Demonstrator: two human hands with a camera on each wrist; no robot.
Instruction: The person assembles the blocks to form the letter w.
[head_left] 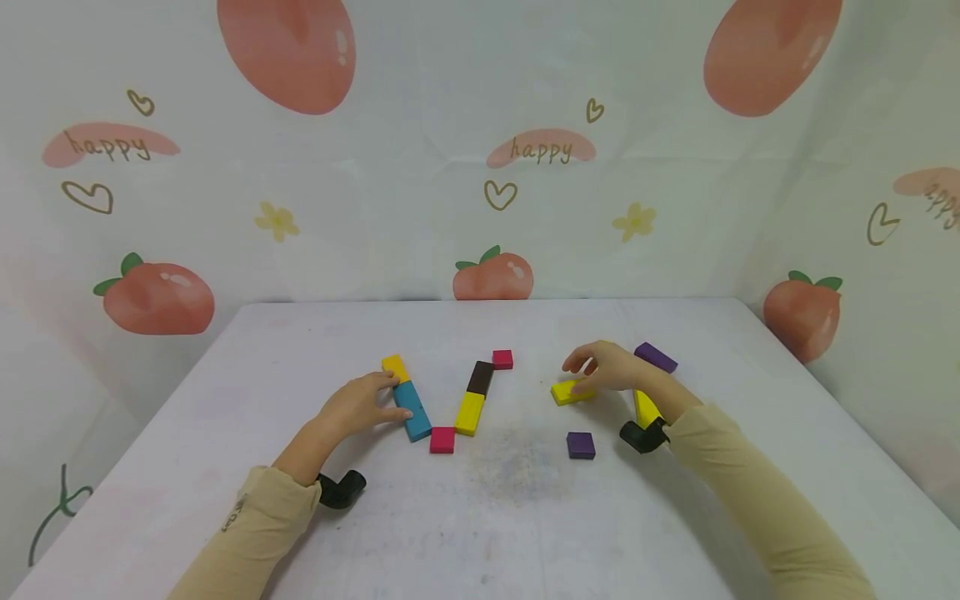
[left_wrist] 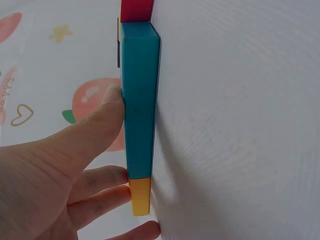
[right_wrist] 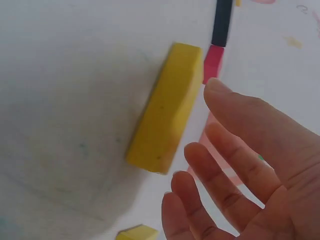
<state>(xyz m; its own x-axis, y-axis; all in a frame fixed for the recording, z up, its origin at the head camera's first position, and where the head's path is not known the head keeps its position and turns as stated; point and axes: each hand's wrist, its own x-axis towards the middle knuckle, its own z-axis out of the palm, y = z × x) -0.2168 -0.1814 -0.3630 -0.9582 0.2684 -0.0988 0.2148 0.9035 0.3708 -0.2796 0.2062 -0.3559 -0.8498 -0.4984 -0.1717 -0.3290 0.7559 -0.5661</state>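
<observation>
My left hand [head_left: 358, 406] rests on a short line of wooden blocks, thumb on the blue block [head_left: 413, 412]. Its fingertips touch the blocks near the joint with the orange-yellow block [left_wrist: 140, 197]. A red square block [head_left: 442, 440] adjoins the blue one's near end. From there a yellow block [head_left: 470, 414] and a black block [head_left: 481, 378] slant away, with another red square block [head_left: 502, 359] at the top. My right hand [head_left: 617, 367], fingers loosely bent, hovers beside a loose yellow block [right_wrist: 166, 107]. Nothing is held in it.
To the right lie a purple block [head_left: 656, 357] and a yellow block [head_left: 645, 408], partly behind the right forearm. A purple square block [head_left: 581, 445] sits nearer the front. Patterned cloth [head_left: 420, 208] hangs behind the white table [head_left: 420, 533].
</observation>
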